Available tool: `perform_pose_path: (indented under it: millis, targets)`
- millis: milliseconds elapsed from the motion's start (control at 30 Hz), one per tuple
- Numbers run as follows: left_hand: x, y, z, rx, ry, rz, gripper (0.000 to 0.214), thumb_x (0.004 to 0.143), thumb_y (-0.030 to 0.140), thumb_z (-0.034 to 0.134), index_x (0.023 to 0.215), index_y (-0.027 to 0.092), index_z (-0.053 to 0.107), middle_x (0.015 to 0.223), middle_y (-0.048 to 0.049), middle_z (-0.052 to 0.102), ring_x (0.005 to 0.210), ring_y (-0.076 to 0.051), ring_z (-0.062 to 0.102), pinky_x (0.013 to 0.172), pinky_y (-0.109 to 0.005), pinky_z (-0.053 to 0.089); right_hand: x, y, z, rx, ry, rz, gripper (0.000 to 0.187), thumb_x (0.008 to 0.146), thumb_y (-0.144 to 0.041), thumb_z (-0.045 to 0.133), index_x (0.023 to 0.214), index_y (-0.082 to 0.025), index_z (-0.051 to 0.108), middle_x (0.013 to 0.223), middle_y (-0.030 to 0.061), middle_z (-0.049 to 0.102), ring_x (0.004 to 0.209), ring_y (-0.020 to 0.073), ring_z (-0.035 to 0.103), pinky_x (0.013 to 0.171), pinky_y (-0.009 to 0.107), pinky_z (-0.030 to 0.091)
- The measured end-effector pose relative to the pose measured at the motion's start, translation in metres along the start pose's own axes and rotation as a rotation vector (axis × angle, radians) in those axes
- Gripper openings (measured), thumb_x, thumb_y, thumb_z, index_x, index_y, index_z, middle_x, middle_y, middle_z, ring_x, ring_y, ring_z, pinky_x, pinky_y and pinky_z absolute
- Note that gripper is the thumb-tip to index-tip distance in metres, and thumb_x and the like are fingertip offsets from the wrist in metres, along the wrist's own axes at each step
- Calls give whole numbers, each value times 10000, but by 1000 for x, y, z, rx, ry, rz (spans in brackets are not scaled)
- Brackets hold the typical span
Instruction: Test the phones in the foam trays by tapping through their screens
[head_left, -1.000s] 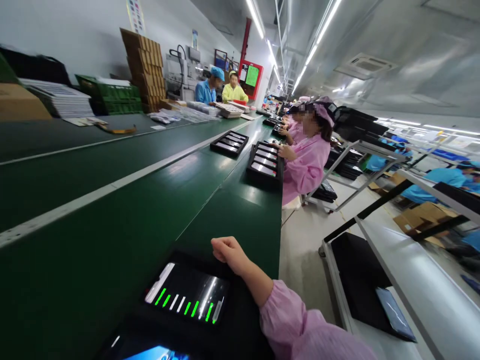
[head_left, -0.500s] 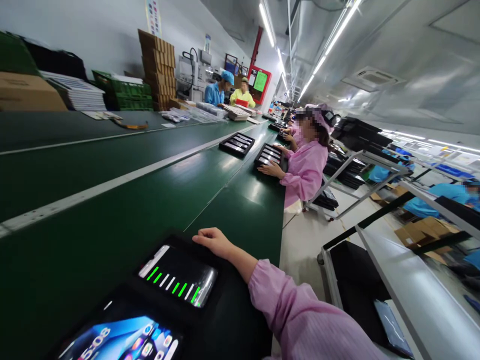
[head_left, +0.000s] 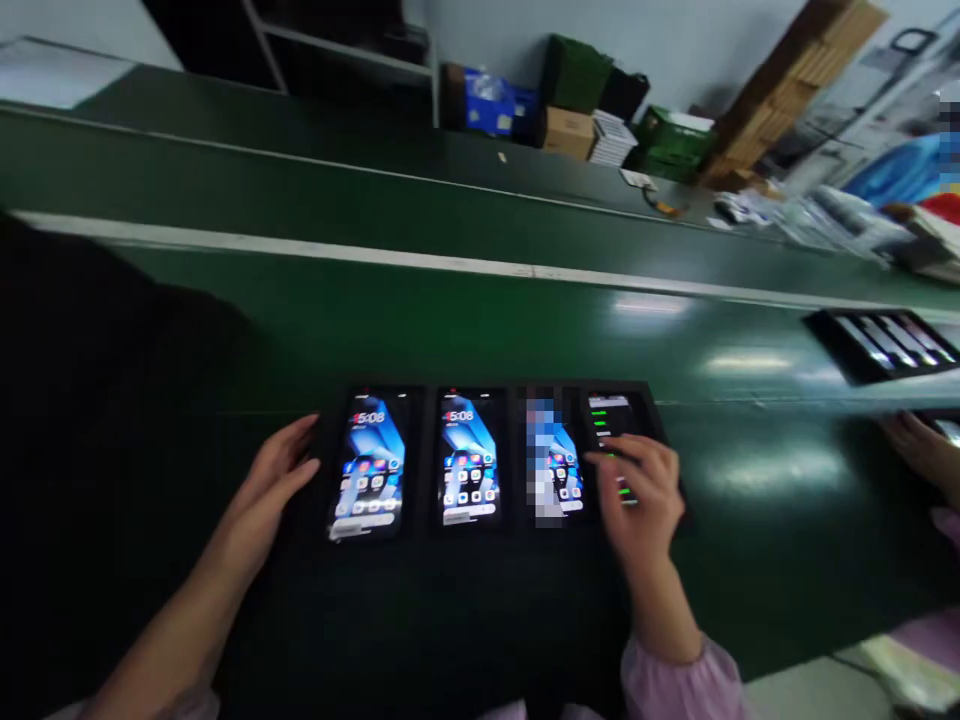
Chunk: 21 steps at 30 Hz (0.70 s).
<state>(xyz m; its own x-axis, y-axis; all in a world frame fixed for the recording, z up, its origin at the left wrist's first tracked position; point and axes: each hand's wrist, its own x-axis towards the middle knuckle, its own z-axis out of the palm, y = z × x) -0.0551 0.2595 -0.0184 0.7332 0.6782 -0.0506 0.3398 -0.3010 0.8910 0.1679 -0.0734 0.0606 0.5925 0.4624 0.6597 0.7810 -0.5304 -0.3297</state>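
A black tray [head_left: 420,545] lies on the green belt in front of me with several lit phones side by side. My left hand [head_left: 271,482] rests flat against the tray's left edge, fingers stretched out beside the leftmost phone [head_left: 367,466]. My right hand [head_left: 637,490] hovers over the rightmost phone [head_left: 609,420], which shows green bars; its fingers are spread and bent down onto the screen. Two more phones [head_left: 467,457] with blue home screens lie between the hands.
A white stripe [head_left: 450,262] runs along the green conveyor [head_left: 525,320]. Another black tray of phones [head_left: 885,342] sits at the right, with a co-worker's hand [head_left: 919,452] near it. Boxes, green crates [head_left: 671,140] and cardboard stacks line the far side.
The view has swung from looking down the line to looking straight down at the tray. My left hand has come into view at the tray's left edge. My right hand moved from the tray's edge onto the rightmost phone.
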Motion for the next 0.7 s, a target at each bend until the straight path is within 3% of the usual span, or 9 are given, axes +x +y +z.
perform_pose_path:
  millis: [100, 200, 300, 400, 533, 700]
  targets:
    - [-1, 1, -2, -94, 42, -76, 847, 874, 765, 537, 1547, 278, 367, 1693, -88, 352, 1586, -344, 327, 1314, -546, 392, -17, -48, 22, 89, -200, -279, 254, 987, -152, 581, 1017, -273, 803, 1162, 75, 758, 1236, 276, 634, 949, 455, 591]
    - [-5, 6, -4, -123, -25, -102, 1067, 746, 853, 658, 1581, 279, 322, 1731, -87, 275, 1627, -341, 235, 1361, -563, 272, -29, -71, 35, 168, -373, -316, 239, 953, -158, 627, 1057, -268, 811, 1337, 91, 704, 1414, 323, 519, 1050, 496, 570]
    - [-11, 8, -10, -41, -100, -65, 1155, 733, 858, 677, 1636, 302, 219, 1752, -82, 213, 1635, -339, 209, 1363, -600, 195, -31, -75, 38, 206, -470, -320, 234, 929, -168, 663, 1060, -280, 821, 1463, 76, 643, 1501, 344, 426, 1115, 514, 538]
    - [-16, 5, -14, 84, -134, -5, 1113, 807, 833, 597, 1664, 306, 122, 1762, -84, 168, 1634, -357, 208, 1345, -638, 195, -30, -76, 39, 197, -497, -321, 230, 932, -161, 654, 1029, -278, 827, 1510, 64, 614, 1560, 357, 345, 1153, 530, 514]
    - [-18, 1, -14, 122, -189, -24, 1145, 782, 861, 584, 1662, 327, 79, 1764, -91, 146, 1633, -383, 201, 1320, -655, 261, -32, -78, 47, 104, -449, -231, 274, 976, -144, 605, 1075, -284, 819, 1558, 74, 556, 1595, 382, 281, 1157, 602, 500]
    - [-20, 1, -12, 243, -161, 78, 984, 847, 820, 528, 1640, 463, 68, 1767, -37, 139, 1631, -398, 207, 1278, -731, 280, -35, -78, 53, 83, -427, -133, 313, 960, -117, 625, 1147, -295, 801, 1605, 63, 500, 1597, 393, 257, 1202, 629, 438]
